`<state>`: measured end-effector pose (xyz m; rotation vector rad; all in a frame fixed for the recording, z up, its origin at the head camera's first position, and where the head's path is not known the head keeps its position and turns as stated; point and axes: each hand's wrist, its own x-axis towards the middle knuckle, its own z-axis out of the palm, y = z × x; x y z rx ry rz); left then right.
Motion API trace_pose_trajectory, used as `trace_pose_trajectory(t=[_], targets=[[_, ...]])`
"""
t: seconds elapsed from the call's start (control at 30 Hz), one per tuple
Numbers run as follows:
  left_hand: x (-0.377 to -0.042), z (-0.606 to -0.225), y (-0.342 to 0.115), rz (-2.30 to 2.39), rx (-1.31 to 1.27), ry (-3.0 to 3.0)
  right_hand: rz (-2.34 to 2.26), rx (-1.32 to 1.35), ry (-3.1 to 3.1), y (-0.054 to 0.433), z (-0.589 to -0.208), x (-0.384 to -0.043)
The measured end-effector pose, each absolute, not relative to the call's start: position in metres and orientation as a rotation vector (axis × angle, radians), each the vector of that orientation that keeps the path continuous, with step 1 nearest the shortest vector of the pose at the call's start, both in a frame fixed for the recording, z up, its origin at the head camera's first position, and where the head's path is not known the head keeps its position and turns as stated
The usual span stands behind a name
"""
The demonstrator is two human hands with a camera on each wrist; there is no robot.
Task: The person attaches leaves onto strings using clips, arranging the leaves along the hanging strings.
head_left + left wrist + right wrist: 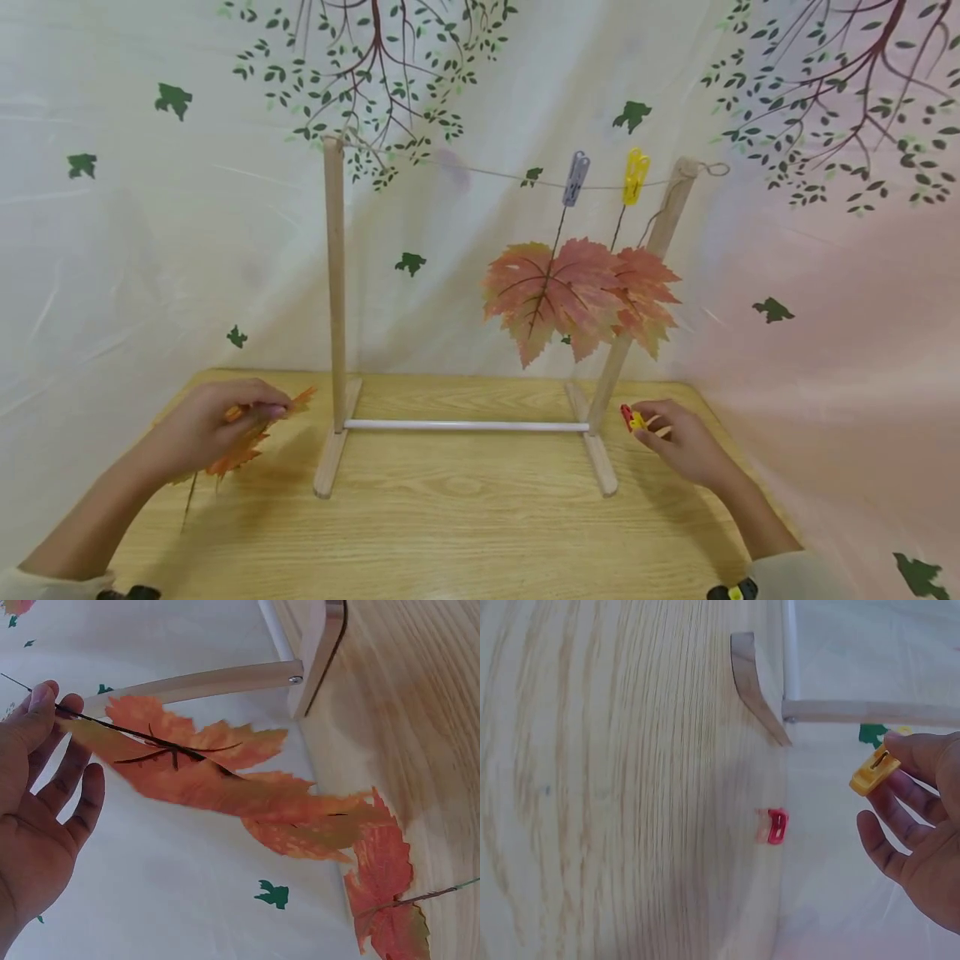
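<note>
Thumb and fingertips of the left hand (202, 429) pinch the dark stem (112, 726) of an orange artificial maple leaf (217, 791), the other fingers loosely bent; its long axis slants from the pinch down toward the table (465, 533), folded blade lower than the fingertips. Just beyond that blade, a redder leaf (379, 885) appears to rest on the wood. Across the stand, the right hand (686, 446) pinches a small yellow clothespin (874, 771) between thumb and finger, and a red clothespin (778, 826) lies near it by the table's far edge. The telling relation is that leaf and clothespin sit on opposite sides of the frame, well apart, while the string (510, 176) runs above and between them from the left post (334, 283) to the right post (670, 217). Its stretch beside the left post is nearer the left hand. Toward the right post, a grey clothespin (576, 179) and a hanging yellow clothespin (635, 177) each grip a leaf stem, the front leaf (555, 283) overlapping the rear leaf (648, 292). Below, a white rod (465, 426) joins the posts.
</note>
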<state>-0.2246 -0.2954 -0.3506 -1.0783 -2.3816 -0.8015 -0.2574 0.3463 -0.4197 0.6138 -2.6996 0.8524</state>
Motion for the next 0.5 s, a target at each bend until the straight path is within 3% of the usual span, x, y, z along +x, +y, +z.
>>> trace_pose_trajectory(t=[0.5], targets=[[-0.226,-0.345,-0.266,-0.974,-0.998,-2.448,0.875,0.824,-2.73,0.293,-0.413,-0.255]])
